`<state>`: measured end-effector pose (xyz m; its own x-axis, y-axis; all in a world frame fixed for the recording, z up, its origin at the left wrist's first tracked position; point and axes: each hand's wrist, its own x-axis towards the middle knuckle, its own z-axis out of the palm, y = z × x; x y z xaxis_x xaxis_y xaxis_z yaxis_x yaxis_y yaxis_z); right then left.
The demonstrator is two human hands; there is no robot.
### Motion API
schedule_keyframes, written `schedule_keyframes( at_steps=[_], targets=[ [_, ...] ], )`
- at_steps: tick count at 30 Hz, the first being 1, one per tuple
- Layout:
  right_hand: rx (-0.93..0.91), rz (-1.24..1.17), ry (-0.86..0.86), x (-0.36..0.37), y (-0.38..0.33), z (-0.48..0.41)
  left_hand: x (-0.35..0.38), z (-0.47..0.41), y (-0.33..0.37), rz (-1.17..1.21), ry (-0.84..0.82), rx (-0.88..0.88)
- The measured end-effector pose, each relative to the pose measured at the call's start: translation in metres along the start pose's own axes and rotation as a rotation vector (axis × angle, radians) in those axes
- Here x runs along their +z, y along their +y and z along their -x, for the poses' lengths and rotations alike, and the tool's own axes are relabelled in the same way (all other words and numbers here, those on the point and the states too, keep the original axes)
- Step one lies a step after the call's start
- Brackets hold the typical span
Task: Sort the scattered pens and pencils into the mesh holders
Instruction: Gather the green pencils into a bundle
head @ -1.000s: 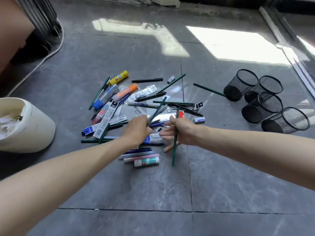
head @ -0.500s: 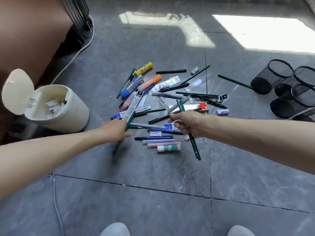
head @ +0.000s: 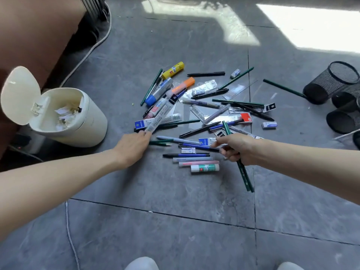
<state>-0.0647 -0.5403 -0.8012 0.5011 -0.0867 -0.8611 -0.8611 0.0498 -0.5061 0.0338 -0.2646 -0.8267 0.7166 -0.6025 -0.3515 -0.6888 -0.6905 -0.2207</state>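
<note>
Green pencils (head: 244,176), two together, stay clamped in the grip of the right hand (head: 238,150) at 4 o'clock of the scattered pens (head: 196,114). The left hand (head: 132,146), grip apart, now touches a packaged pen (head: 161,114) at 8 o'clock; mesh holders (head: 329,82) lie at 3 o'clock.

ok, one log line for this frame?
phase: gathering | right hand: grips green pencils | left hand: open, fingertips at left edge of pen pile | mesh holders: on their sides, far right
</note>
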Motion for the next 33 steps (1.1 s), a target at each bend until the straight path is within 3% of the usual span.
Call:
schedule_keyframes(
  at_steps=[6,10,12,16,20,23,27,31,33],
  targets=[
    [0.001,0.039,0.051,0.005,-0.001,-0.005,-0.003,-0.010,-0.004,-0.271,-0.016,0.252],
    [-0.032,0.042,0.051,0.008,0.000,-0.007,-0.005,-0.013,-0.006,-0.220,-0.085,0.318],
    [-0.066,0.005,0.044,0.008,0.003,-0.006,-0.003,-0.011,-0.005,-0.052,-0.093,0.217],
    [-0.147,-0.025,-0.030,0.008,0.003,0.001,-0.026,-0.014,0.016,0.623,-0.019,-0.113],
    [-0.244,-0.076,-0.088,0.018,-0.011,0.008,-0.069,-0.022,0.065,1.122,-0.130,-0.017],
    [-0.262,-0.102,-0.068,0.032,-0.019,0.008,-0.093,-0.020,0.099,1.253,-0.185,0.040],
    [-0.237,-0.100,0.087,0.033,-0.016,0.008,-0.098,-0.021,0.115,1.382,-0.263,0.060],
    [-0.206,-0.057,0.410,0.014,-0.014,0.000,-0.102,-0.027,0.119,1.555,-0.258,0.040],
    [-0.199,-0.044,0.500,-0.004,-0.018,-0.009,-0.105,-0.034,0.119,1.512,-0.236,0.047]
  ],
)
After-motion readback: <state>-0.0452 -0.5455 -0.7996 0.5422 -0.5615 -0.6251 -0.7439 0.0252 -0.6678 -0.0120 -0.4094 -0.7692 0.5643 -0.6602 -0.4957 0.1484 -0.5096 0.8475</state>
